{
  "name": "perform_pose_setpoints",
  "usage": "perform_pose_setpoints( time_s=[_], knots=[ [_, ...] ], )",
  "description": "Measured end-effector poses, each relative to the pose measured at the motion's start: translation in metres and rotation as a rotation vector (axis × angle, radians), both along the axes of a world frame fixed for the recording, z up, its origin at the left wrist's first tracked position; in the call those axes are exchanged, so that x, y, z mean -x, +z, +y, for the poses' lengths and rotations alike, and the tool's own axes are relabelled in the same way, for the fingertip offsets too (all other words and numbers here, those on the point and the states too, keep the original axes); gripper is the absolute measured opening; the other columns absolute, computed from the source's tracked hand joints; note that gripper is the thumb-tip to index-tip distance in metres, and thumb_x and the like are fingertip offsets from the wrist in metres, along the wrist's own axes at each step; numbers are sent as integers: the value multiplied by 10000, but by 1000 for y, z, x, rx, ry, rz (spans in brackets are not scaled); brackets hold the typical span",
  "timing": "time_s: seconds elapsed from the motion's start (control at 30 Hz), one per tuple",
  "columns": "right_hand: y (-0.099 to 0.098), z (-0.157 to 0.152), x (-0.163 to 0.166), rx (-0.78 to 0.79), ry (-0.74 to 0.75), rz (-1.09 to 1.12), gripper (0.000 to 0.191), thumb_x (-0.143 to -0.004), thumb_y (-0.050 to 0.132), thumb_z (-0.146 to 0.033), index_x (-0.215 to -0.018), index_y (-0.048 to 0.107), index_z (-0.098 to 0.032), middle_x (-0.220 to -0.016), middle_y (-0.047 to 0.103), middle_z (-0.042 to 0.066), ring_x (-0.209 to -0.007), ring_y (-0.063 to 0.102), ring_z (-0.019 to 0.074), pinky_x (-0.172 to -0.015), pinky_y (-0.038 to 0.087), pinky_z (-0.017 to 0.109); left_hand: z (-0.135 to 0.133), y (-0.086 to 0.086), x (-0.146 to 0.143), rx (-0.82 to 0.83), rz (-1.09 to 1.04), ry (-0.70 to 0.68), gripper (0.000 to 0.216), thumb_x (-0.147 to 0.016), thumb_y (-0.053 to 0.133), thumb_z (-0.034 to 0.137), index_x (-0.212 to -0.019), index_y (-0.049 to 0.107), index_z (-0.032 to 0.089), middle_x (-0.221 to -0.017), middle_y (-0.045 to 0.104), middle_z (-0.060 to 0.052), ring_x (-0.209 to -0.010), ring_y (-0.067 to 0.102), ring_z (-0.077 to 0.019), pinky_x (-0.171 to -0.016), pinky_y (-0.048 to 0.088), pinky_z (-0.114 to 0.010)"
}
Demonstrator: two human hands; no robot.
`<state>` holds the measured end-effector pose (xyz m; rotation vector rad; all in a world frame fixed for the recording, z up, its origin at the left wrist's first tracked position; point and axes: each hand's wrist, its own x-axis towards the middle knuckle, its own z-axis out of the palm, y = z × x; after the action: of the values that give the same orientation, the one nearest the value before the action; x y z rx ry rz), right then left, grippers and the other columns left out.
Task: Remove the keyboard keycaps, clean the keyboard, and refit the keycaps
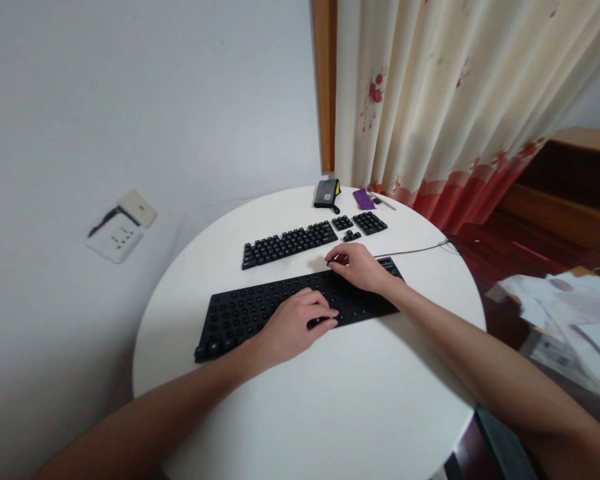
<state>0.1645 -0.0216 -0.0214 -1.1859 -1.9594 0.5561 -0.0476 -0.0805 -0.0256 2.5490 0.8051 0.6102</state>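
Note:
A black keyboard (240, 310) with most of its keycaps off lies across the white round table; switch stems show in rows, and a few caps remain at its lower left corner. My left hand (297, 320) rests on the keyboard's middle, fingers loosely bent, with thumb and forefinger slightly apart near the front edge. Above the keyboard's back edge, my right hand (355, 267) pinches a small black keycap (330, 261) between thumb and fingertips. Behind the keyboard, loose keycaps (290, 244) stand in key order, with a number-pad block (370, 223) and smaller groups (343, 223) to the right.
A dark grey box (326, 193) with a yellow inside and a purple packet (363, 199) sit at the table's back. A thin cable (410, 251) runs off the right edge. Beyond are a curtain (430, 100), papers (565, 307) and a wall socket (115, 237).

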Motion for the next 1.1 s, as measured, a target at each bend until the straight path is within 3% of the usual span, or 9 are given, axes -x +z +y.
perform_pose_setpoints(
  time_s=[0.3,0.73,1.1],
  knots=[
    [1,0,0,27,-9,-33,155,-804,637,-126,-923,734,-143,-805,729,45,-691,633,144,-699,487,262,2,-3,0,-41,-29,20,133,-878,668,265,-967,734,192,-918,712,-40,-891,599,-183,-824,495,-325],
    [3,-2,1,71,15,-12,131,-804,641,-126,-903,724,-148,-869,739,54,-738,656,152,-722,508,264,-6,3,2,-310,131,-33,206,-962,545,290,-956,734,206,-935,688,-30,-918,570,-175,-814,442,-339],
    [4,-2,0,76,45,-34,108,-796,655,-151,-875,727,-145,-838,731,47,-730,635,149,-699,487,263,-9,0,2,-355,114,-17,211,-943,550,244,-847,731,195,-917,664,-31,-889,586,-160,-777,439,-322]
  ],
)
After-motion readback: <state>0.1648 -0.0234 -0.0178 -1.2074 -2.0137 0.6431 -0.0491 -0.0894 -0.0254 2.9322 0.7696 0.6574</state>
